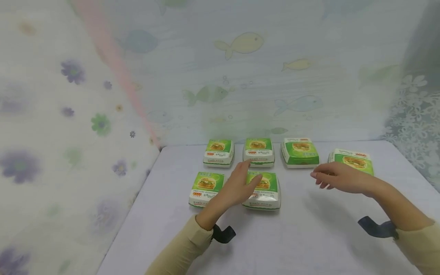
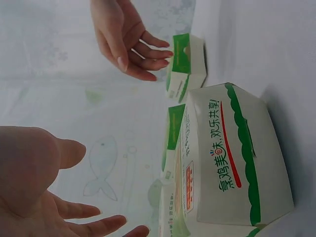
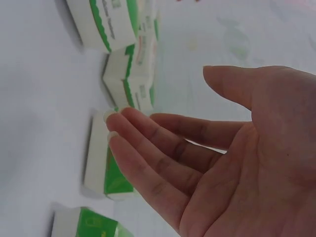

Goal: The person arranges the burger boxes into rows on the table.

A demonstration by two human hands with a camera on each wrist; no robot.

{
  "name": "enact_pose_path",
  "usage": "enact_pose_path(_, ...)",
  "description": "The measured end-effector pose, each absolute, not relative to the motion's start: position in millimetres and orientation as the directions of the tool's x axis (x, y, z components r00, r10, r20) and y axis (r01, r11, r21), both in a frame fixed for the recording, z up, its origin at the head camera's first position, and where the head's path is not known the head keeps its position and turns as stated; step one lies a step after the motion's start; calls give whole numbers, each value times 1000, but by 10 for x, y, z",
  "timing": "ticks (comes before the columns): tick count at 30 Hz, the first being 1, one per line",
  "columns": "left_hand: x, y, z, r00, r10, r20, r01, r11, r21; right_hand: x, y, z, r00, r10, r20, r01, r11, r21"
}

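Observation:
Green-and-white burger boxes with a burger picture on the lid stand on the table in two rows. My left hand (image 1: 240, 185), fingers extended and thumb apart, is above the front row, between the front left box (image 1: 206, 185) and the front right box (image 1: 266, 196); it partly covers both in the head view. Nothing is in its palm (image 2: 29, 173). My right hand (image 1: 338, 176), with fingers loosely bent, hovers in front of the back row's rightmost box (image 1: 357, 161) and overlaps it. In the right wrist view its palm (image 3: 232, 168) is bare.
Farther left in the back row are a left box (image 1: 219, 152), a second box (image 1: 259, 149) and a third box (image 1: 300, 151) turned the other way. A white cloth (image 1: 295, 244) covers the table. Fish-patterned curtain (image 1: 247, 88) hangs behind, flowered fabric (image 1: 68, 152) at left.

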State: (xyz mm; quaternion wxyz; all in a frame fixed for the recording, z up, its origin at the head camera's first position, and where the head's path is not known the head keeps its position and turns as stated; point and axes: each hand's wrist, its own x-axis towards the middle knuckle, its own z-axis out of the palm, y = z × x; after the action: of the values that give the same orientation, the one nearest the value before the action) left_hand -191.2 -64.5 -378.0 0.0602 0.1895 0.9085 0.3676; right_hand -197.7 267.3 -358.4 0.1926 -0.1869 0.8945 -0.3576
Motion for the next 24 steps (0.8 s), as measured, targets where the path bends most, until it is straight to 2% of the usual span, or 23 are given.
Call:
enact_pose_path(14,-2162,-317,-3718,-913,407,-31,304,728,614,-2113,2914,-3512,-886,-410,-217,-206,767,-608)
enact_pose_path(24,-2376,-4,-3714,-899,435,-60,307,720,622,-2343,3067,-3532,-904,-363,-226,-172,792,-585)
